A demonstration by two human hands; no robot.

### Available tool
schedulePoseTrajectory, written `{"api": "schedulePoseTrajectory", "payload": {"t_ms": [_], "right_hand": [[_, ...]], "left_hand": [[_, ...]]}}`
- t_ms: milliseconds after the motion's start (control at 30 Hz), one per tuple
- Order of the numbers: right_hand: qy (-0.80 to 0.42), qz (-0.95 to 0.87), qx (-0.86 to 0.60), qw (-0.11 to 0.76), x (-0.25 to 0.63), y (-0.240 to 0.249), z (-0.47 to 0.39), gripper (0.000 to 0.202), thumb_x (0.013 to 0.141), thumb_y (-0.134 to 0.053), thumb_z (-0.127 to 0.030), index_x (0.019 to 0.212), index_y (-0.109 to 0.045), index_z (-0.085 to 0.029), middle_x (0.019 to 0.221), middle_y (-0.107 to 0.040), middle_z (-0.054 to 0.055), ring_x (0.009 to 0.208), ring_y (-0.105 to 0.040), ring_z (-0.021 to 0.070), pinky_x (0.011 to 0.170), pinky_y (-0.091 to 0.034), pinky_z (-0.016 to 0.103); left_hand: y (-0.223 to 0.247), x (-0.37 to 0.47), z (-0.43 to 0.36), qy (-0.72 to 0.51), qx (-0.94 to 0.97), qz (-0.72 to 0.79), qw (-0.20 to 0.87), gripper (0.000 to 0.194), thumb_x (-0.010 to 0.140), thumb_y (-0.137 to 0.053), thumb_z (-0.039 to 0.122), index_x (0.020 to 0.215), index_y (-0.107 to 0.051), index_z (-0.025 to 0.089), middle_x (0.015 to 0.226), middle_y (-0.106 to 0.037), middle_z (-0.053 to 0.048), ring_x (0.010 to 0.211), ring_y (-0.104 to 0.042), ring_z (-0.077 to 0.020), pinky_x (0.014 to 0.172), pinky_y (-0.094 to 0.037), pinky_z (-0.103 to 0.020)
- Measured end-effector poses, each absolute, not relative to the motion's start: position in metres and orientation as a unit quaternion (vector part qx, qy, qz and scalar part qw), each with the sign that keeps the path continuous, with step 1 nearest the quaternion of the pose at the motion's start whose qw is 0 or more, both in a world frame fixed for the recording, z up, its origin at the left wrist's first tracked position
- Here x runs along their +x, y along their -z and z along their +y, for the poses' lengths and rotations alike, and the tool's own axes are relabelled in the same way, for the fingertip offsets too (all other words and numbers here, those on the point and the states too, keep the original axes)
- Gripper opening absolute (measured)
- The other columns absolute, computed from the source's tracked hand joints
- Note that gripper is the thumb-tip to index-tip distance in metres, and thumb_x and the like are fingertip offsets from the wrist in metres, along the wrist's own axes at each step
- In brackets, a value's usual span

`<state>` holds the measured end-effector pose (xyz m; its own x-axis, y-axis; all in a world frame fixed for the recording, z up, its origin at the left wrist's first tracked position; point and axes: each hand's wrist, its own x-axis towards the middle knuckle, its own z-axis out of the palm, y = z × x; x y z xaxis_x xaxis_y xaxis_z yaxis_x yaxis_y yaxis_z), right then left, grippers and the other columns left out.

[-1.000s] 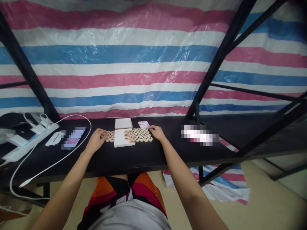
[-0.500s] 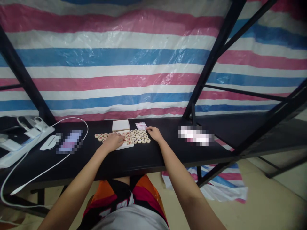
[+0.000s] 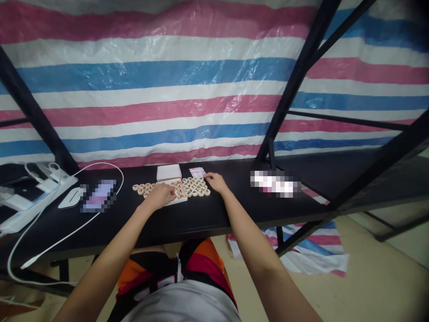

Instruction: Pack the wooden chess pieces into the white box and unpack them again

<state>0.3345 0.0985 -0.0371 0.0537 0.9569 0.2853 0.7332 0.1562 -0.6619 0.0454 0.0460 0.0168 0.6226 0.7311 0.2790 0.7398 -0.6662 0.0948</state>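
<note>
My left hand [image 3: 161,195] reaches over a shallow white box [image 3: 179,201] that holds red-marked Chinese chess pieces [image 3: 180,188]. Its fingers are bent and closed on a Chinese chess piece inside, largely hidden by the fingertips. More red-marked pieces [image 3: 140,191] lie in rows left of the box, partly behind that hand. Dark-marked pieces [image 3: 195,186] sit in close rows along the box's right side. By their far right corner is my right hand [image 3: 216,182], fingers curled and together, tips touching or just beside a pink-and-white slip [image 3: 197,172]; what they hold is hidden.
A white box lid [image 3: 169,172] lies behind the box. To the left are a blurred-out phone-like object [image 3: 99,195], a white flat device [image 3: 71,198], a power strip [image 3: 36,202] and a white cable [image 3: 63,237]. Black metal posts [image 3: 284,94] rise at the right.
My left hand's fingers have drawn together over the box and lifted slightly, uncovering more of its near side. My right hand stays by the dark-marked pieces. The camera view has shifted slightly.
</note>
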Motion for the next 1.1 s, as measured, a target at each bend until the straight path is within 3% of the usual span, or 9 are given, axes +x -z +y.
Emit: {"api": "schedulePoseTrajectory", "payload": {"t_ms": [333, 500, 700, 1100], "right_hand": [[-0.158, -0.667, -0.633, 0.360, 0.334, 0.036, 0.097, 0.026, 0.080, -0.049, -0.016, 0.094, -0.069, -0.023, 0.098, -0.070, 0.001, 0.094, -0.063, 0.0161, 0.090, -0.044, 0.026], [-0.159, -0.671, -0.628, 0.360, 0.334, 0.035, 0.096, 0.026, 0.079, -0.049, -0.016, 0.094, -0.069, -0.023, 0.097, -0.070, 0.000, 0.094, -0.062, 0.0160, 0.090, -0.043, 0.026], [-0.160, -0.669, -0.628, 0.364, 0.335, 0.035, 0.097, 0.027, 0.079, -0.049, -0.015, 0.093, -0.070, -0.023, 0.097, -0.070, 0.000, 0.096, -0.062, 0.0160, 0.091, -0.043, 0.027], [-0.158, -0.667, -0.631, 0.364, 0.335, 0.038, 0.098, 0.026, 0.079, -0.049, -0.017, 0.093, -0.069, -0.022, 0.098, -0.070, 0.001, 0.095, -0.062, 0.0163, 0.090, -0.043, 0.026]], "left_hand": [[-0.035, -0.007, 0.035, 0.346, -0.830, -0.434, -0.055, 0.023, 0.084, -0.047, 0.038, 0.088, -0.060, 0.020, 0.094, -0.062, -0.005, 0.090, -0.057, -0.0185, 0.082, -0.042, -0.029], [-0.035, -0.058, 0.040, 0.290, -0.807, -0.514, 0.009, 0.020, 0.078, -0.048, 0.036, 0.080, -0.058, 0.019, 0.085, -0.060, -0.004, 0.079, -0.056, -0.0183, 0.075, -0.042, -0.029], [-0.022, -0.070, 0.044, 0.227, -0.778, -0.586, -0.021, 0.018, 0.075, -0.044, 0.035, 0.075, -0.054, 0.020, 0.077, -0.059, -0.003, 0.069, -0.054, -0.0172, 0.068, -0.041, -0.027], [-0.014, -0.073, 0.046, 0.204, -0.717, -0.667, -0.017, 0.015, 0.075, -0.045, 0.033, 0.075, -0.054, 0.021, 0.080, -0.061, -0.004, 0.074, -0.058, -0.0198, 0.067, -0.041, -0.028]]}}
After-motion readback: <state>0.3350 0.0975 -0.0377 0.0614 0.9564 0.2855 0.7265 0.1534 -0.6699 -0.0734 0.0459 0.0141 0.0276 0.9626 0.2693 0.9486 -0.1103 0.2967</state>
